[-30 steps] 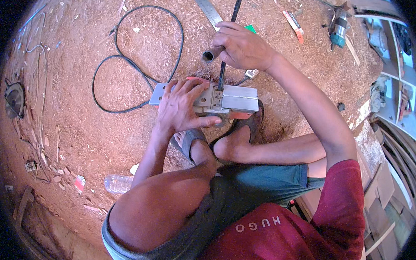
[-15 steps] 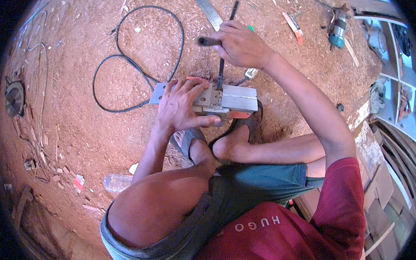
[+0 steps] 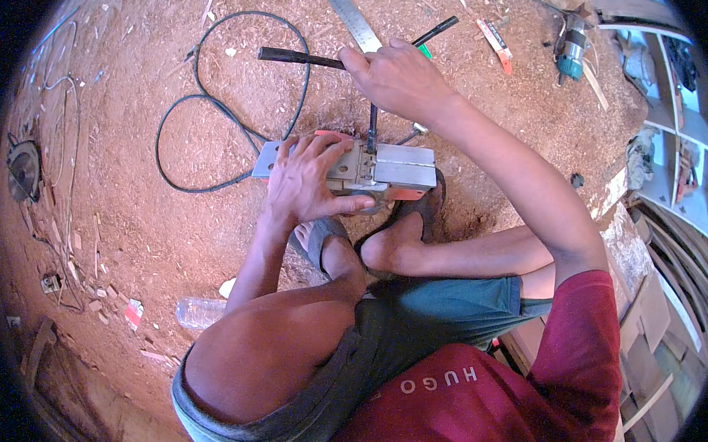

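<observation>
An electric hand planer (image 3: 405, 170) lies sole up on the ground before my feet, its metal plates and orange body showing. My left hand (image 3: 303, 177) grips its left part from above, fingers over the far edge and thumb along the near side. My right hand (image 3: 399, 75) is closed round the crossing of a black cross-shaped socket wrench (image 3: 298, 57). The wrench's lower shaft stands upright, its end on the planer's middle by the cutter slot. The fastener under that end is hidden.
A black cord (image 3: 310, 73) loops on the dusty ground at left. Beyond my right hand lie a steel ruler (image 3: 349, 17), a knife-like orange and white tool (image 3: 496, 45) and a teal power tool (image 3: 572, 49). A plastic bottle (image 3: 200, 312) sits beside my left leg.
My right hand has turned the wrench: its cross bar now points left and far right instead of toward me and away. My left hand and the planer have barely moved.
</observation>
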{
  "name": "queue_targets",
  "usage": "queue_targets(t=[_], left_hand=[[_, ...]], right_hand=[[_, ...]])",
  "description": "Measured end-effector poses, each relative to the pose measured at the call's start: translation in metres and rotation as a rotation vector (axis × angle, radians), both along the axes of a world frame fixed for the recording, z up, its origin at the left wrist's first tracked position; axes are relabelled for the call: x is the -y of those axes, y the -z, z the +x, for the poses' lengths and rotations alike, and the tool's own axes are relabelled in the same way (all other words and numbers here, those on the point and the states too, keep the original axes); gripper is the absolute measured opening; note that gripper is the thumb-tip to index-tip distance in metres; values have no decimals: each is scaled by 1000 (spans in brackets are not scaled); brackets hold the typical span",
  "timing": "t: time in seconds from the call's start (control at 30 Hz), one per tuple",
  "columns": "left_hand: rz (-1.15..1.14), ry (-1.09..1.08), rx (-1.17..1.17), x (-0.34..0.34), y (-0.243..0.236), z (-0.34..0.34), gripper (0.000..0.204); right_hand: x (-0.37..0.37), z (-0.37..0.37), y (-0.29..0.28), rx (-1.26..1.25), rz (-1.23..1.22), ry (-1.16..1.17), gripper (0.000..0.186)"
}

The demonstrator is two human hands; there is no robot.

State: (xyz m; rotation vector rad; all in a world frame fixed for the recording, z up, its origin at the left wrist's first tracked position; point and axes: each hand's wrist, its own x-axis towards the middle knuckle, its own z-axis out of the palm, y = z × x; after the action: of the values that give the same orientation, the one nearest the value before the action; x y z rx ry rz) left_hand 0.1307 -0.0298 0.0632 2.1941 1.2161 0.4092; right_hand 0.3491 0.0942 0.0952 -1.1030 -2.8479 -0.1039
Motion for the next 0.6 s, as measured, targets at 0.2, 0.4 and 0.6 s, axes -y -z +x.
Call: queue_targets(t=[0.2,0.4,0.6], left_hand=[[-6,-18,14,1,1,1,98],[-40,-30,1,1,-1,0,101],[-39,8,14,-1,-3,-2,103]], right_hand=[[7,-14,-14,130,-57,146,27],[3,-12,-15,178,-98,140,31],[-2,15,-14,-192,-6,30,35]])
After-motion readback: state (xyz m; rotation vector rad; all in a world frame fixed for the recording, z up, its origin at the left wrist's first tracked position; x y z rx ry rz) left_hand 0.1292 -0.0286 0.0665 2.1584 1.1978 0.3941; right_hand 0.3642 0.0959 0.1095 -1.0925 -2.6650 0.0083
